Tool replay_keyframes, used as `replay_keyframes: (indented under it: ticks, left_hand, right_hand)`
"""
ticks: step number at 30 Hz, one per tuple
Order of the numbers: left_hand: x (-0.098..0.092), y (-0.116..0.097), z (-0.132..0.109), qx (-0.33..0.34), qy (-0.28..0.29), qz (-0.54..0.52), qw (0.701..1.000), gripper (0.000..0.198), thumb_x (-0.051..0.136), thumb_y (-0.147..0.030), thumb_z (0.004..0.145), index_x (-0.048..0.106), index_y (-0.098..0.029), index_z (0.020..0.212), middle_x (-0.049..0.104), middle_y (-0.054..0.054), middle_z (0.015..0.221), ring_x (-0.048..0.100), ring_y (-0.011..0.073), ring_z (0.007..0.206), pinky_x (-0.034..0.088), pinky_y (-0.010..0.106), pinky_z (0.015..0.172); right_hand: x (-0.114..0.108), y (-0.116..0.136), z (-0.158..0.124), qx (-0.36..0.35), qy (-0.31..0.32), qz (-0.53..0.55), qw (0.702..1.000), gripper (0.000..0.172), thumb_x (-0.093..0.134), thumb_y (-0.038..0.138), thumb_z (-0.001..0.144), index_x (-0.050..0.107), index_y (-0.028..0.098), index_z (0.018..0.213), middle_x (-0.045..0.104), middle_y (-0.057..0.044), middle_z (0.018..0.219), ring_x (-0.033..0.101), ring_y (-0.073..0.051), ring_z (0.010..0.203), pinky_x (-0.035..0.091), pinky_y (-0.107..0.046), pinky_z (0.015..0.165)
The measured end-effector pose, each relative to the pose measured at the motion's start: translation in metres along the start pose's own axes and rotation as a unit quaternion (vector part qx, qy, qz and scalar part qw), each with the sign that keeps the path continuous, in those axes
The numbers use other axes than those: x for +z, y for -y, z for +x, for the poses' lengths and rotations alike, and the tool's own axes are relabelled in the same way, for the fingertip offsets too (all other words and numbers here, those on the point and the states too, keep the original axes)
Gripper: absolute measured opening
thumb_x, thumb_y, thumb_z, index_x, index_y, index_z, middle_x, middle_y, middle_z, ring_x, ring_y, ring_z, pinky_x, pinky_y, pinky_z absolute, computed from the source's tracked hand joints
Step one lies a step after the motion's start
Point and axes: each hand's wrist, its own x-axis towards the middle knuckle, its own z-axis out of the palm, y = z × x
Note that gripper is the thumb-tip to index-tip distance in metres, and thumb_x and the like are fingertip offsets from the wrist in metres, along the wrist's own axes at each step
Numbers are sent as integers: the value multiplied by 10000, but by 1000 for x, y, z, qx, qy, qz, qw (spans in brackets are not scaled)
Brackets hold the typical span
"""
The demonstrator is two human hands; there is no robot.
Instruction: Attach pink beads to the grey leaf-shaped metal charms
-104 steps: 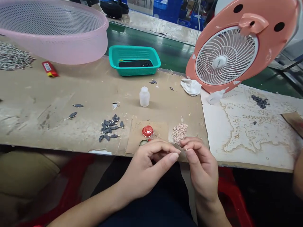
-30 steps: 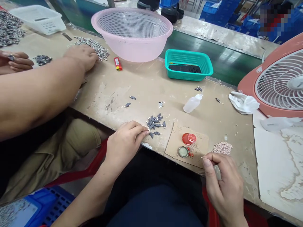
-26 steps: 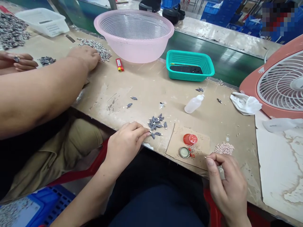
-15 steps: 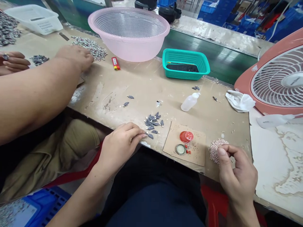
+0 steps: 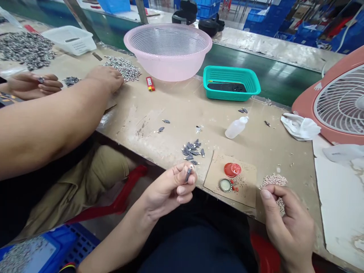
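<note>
Between the thumb and fingers of my left hand is a small dark grey leaf-shaped piece with a pale tip, raised off the table at its front edge. Several similar grey pieces lie heaped just beyond it. My right hand is closed in a pinch, thumb against forefinger, at the near side of a pile of tiny pinkish bits; anything in the pinch is too small to make out. Between the hands lies a cardboard square bearing a red cup-like item and a bottle cap.
A white squeeze bottle and a green basket stand farther back. At the back is a pink colander, with a red lighter nearby. An orange fan stands right. A co-worker's arm reaches across from the left.
My left hand has lifted a grey piece from the heap's edge and turned palm upward. My right hand stays pinched by the pinkish pile. The view has shifted slightly left.
</note>
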Motion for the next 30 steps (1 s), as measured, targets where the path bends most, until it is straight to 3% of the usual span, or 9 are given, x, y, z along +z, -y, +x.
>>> replay_keyframes:
  ticks: [6, 10, 14, 19, 23, 27, 30]
  left_hand:
    - [5, 9, 8, -80, 88, -101, 988, 238, 864, -311, 742, 768, -184, 918, 399, -68, 667, 179, -11, 445, 337, 56, 387]
    - [6, 12, 11, -97, 114, -122, 981, 263, 862, -294, 744, 781, -157, 953, 387, -55, 692, 256, -4, 470, 393, 64, 407]
    - [10, 18, 12, -82, 123, -122, 981, 140, 798, -251, 816, 763, -160, 916, 463, -32, 738, 394, 12, 502, 474, 103, 449]
    - [16, 26, 13, -3, 95, -7, 995, 83, 674, -255, 925, 694, -178, 949, 607, 6, 844, 547, 54, 605, 549, 163, 561]
    - [17, 28, 14, 18, 76, 94, 992, 105, 661, -282, 935, 662, -177, 941, 663, 21, 885, 595, 68, 642, 544, 172, 606]
    - [16, 26, 14, 19, 86, 160, 983, 132, 668, -310, 923, 668, -178, 916, 652, 36, 923, 610, 107, 763, 532, 179, 632]
    - [14, 24, 14, 21, 92, 196, 976, 142, 672, -327, 919, 675, -185, 918, 595, 11, 852, 556, 88, 708, 502, 162, 605]
  right_hand:
    - [2, 8, 3, -23, 11, 9, 1000, 79, 599, 255, 941, 614, 208, 880, 614, 2, 803, 561, -130, 741, 421, -258, 705]
    - [2, 9, 5, -31, 16, 8, 999, 73, 594, 244, 944, 609, 207, 883, 610, 5, 805, 555, -126, 747, 415, -258, 708]
    - [3, 11, 6, -32, 23, 20, 999, 66, 597, 231, 938, 608, 209, 877, 590, 17, 781, 535, -122, 730, 414, -258, 699]
    - [6, 13, 8, -16, 28, 38, 999, 82, 588, 228, 943, 599, 214, 863, 571, 26, 767, 511, -119, 721, 407, -258, 689]
    - [8, 16, 11, 3, 45, 56, 997, 82, 561, 239, 962, 599, 220, 891, 572, 27, 787, 522, -120, 744, 412, -259, 695]
    - [9, 20, 16, 8, 57, 46, 997, 91, 544, 240, 974, 596, 222, 901, 582, 25, 802, 528, -125, 760, 408, -269, 696]
    - [11, 22, 21, 8, 59, 36, 998, 85, 550, 241, 969, 597, 222, 901, 582, 26, 800, 524, -127, 756, 407, -275, 695]
